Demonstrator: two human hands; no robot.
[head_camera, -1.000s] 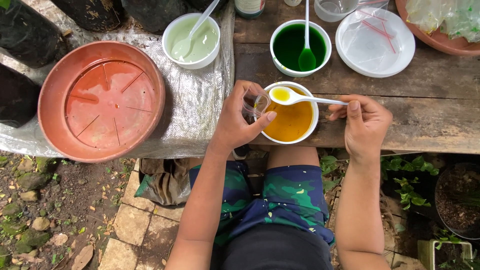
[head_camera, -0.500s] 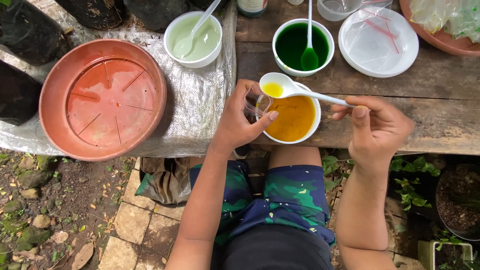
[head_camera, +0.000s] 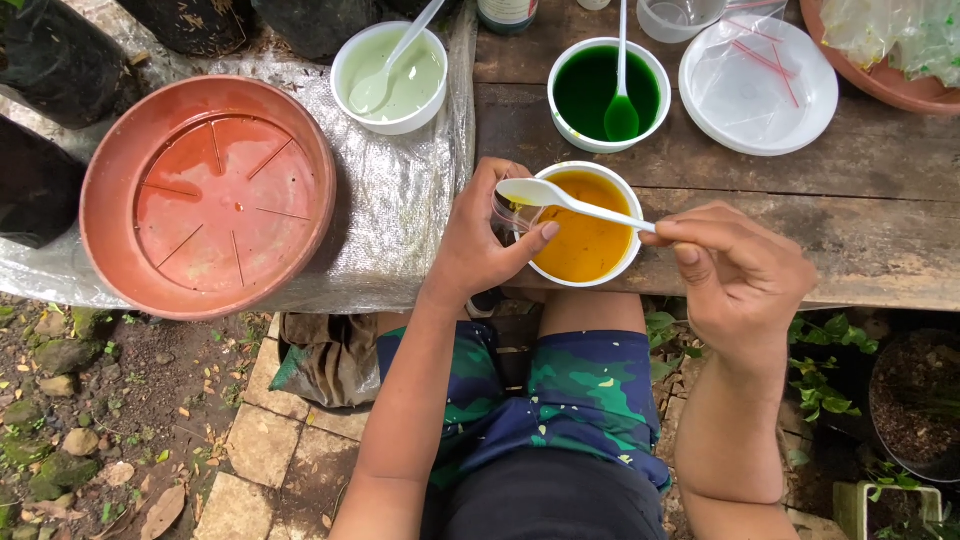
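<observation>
Left hand (head_camera: 480, 245) grips small clear cup (head_camera: 507, 212) at orange bowl (head_camera: 585, 240); right hand (head_camera: 740, 270) pinches white spoon (head_camera: 560, 198) over cup. Filling just begun; cup nearly empty.

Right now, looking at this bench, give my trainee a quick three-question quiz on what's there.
1. True or false: the right hand holds a white spoon.
2. Which bowl is the spoon's tip over? A: pale green bowl. B: dark green bowl. C: orange bowl.
3. What does the left hand pinch at that bowl's rim?

Key: 1 true. 2 C. 3 a small clear cup.
</observation>
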